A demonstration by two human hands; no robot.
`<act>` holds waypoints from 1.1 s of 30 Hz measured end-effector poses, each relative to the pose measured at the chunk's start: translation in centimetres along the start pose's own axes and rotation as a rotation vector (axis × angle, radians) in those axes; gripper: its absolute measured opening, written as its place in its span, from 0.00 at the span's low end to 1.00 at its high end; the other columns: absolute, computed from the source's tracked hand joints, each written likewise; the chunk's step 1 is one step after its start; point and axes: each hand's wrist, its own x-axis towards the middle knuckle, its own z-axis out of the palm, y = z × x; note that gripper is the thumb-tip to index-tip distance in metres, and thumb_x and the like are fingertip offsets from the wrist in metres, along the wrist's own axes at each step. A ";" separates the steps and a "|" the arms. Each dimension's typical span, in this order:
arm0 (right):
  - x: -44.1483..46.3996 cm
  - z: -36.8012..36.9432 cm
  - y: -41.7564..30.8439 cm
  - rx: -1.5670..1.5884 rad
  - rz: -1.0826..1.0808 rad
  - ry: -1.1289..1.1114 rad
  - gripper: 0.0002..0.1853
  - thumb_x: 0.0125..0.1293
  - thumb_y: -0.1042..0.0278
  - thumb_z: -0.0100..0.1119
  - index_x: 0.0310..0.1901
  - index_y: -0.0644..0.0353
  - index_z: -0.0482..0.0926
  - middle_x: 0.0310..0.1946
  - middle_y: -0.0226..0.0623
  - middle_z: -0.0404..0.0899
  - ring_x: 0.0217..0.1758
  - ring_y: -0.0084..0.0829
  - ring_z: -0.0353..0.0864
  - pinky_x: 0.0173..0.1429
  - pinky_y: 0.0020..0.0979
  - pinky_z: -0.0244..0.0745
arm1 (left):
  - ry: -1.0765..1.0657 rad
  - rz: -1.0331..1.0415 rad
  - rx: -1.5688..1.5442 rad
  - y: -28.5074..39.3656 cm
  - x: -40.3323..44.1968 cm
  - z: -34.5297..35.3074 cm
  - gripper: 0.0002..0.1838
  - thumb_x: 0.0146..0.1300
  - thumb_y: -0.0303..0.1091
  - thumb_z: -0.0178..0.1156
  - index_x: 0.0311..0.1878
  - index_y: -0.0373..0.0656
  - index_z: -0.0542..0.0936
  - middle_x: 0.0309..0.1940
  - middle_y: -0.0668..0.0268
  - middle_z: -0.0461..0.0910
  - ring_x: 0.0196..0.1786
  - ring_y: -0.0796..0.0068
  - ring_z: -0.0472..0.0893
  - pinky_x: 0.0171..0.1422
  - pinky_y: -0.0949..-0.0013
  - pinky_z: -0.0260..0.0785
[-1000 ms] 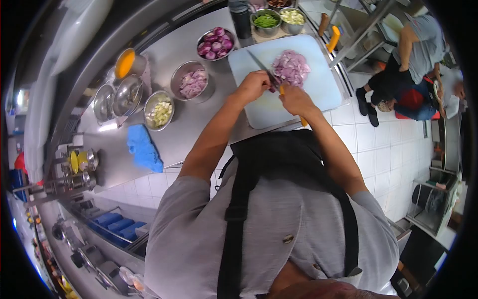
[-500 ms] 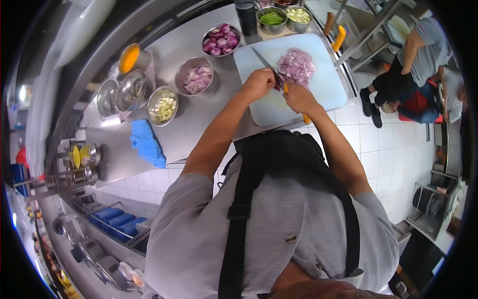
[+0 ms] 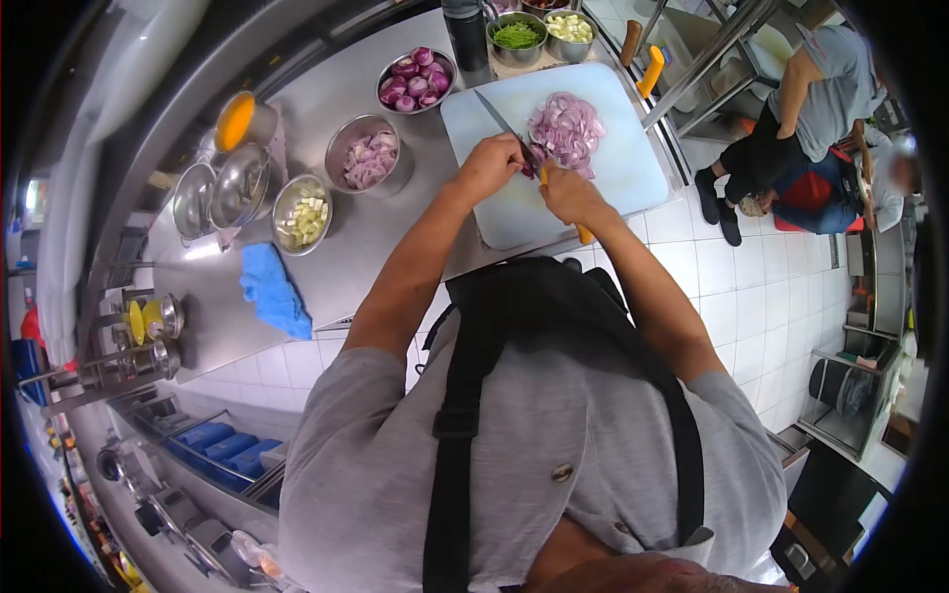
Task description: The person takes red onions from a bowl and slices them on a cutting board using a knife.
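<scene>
My right hand is closed round the yellow handle of a knife, whose blade reaches up and left across the white cutting board. Right beside the blade, my left hand has its fingers bent over a purple onion piece, mostly hidden by the fingers and knife. A pile of sliced red onion lies on the board just beyond my hands. To the left stand a bowl of peeled red onions and a bowl of cut onion.
A bowl of pale chopped pieces, metal strainers, an orange-filled container and a blue cloth occupy the steel counter. Behind the board are a dark bottle and a bowl of chopped greens. Other people are at right.
The whole view has shifted slightly, so the board and bowls appear a little farther left. My hands keep their hold on the onion and knife.
</scene>
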 end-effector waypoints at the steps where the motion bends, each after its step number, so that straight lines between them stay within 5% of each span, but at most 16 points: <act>1: -1.1 -1.7 -1.2 0.006 -0.002 -0.020 0.18 0.75 0.64 0.55 0.53 0.73 0.72 0.39 0.67 0.87 0.44 0.65 0.89 0.55 0.58 0.82 | -0.005 -0.006 0.004 0.2 -0.1 -0.1 0.07 0.57 0.16 0.71 0.35 0.35 0.82 0.37 0.57 0.83 0.39 0.55 0.86 0.44 0.60 0.78; 20: -0.3 0.5 -0.8 -0.002 -0.009 0.019 0.16 0.75 0.65 0.52 0.52 0.73 0.74 0.34 0.62 0.87 0.34 0.57 0.91 0.48 0.53 0.85 | 0.013 0.007 0.001 0.3 -0.4 0.2 0.08 0.56 0.16 0.72 0.35 0.35 0.82 0.38 0.55 0.84 0.41 0.53 0.87 0.45 0.58 0.78; 26: -1.9 -3.6 -3.4 0.115 0.086 -0.099 0.17 0.75 0.66 0.52 0.54 0.74 0.73 0.33 0.61 0.87 0.32 0.55 0.91 0.46 0.53 0.85 | 0.026 0.024 0.041 0.3 -0.5 0.2 0.08 0.56 0.15 0.71 0.35 0.35 0.82 0.38 0.55 0.84 0.42 0.53 0.87 0.45 0.58 0.79; 29: 1.2 2.8 1.0 -0.057 -0.049 0.089 0.17 0.75 0.66 0.52 0.54 0.74 0.73 0.30 0.59 0.87 0.27 0.52 0.90 0.43 0.51 0.86 | 0.022 -0.031 -0.054 -0.2 -0.5 0.6 0.08 0.56 0.15 0.71 0.35 0.35 0.82 0.37 0.56 0.84 0.41 0.53 0.87 0.46 0.58 0.79; 33: -0.8 -2.2 -2.5 0.071 0.054 -0.090 0.18 0.75 0.65 0.53 0.54 0.74 0.73 0.34 0.62 0.87 0.36 0.57 0.91 0.49 0.55 0.84 | 0.012 0.036 0.019 0.2 -0.4 -0.1 0.08 0.57 0.15 0.72 0.35 0.35 0.82 0.38 0.55 0.84 0.41 0.55 0.87 0.45 0.59 0.79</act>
